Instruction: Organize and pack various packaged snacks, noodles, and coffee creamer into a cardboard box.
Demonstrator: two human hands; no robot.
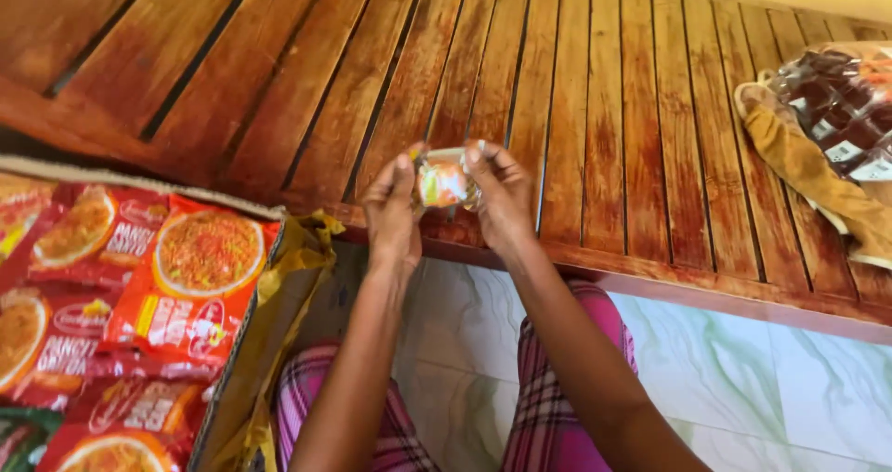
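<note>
At the far left sat an open cardboard box (243,342), its torn yellowish flap hanging by the person's knee, packed with red noodle packets (186,277) lying flat and overlapping, each printed with a round bowl picture. Just right of the box, the left hand (392,214) was raised over the front edge of the slatted wooden bench (604,137), its thumb and fingertips pinched on the left side of a small clear sachet (443,181) with orange and pale contents. The sachet was held between the 2 hands, above the bench edge and clear of the slats. The right hand (502,198) was closed on the sachet's right side, the forefinger curled over its top corner. Below the forearms showed pink plaid trousers (548,416) and a pale marbled tile floor (762,379). At the far right, well apart from the hands, a clear bag of dark wrapped pieces (836,100) rested on a mustard-yellow cloth (808,170) lying on the bench.
</note>
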